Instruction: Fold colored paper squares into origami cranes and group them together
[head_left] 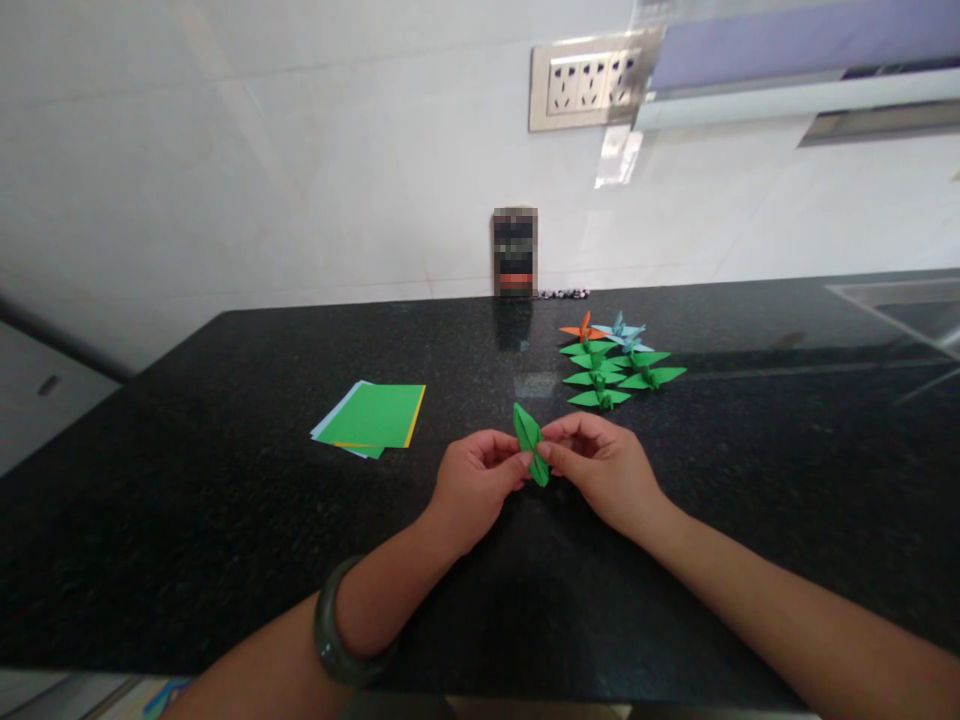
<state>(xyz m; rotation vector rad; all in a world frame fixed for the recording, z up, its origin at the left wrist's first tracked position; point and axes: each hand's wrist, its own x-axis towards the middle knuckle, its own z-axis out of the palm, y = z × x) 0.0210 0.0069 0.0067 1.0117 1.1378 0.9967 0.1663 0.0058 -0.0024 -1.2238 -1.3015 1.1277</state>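
Note:
A narrow piece of folded green origami paper [529, 428], pointed at its far end, is held between my hands above the dark counter. My left hand [480, 482] pinches its left side between thumb and fingers. On its right side, my right hand [600, 462] grips it with the thumb and fingertips pressed together. Just beyond my right hand stand several folded paper cranes: green ones [598, 399], an orange one [585, 329] and light blue ones [619, 328]. Left of my hands lies a loose stack of square paper [373, 415], green on top with yellow and pale blue edges showing.
The black speckled counter [247, 500] runs up to a white tiled wall [337, 180]. A dark upright object [515, 252], pixelated, leans at the wall with a beaded strand [564, 294] beside it. Higher up is a socket panel [585, 84]. A bangle [330, 625] circles my left forearm.

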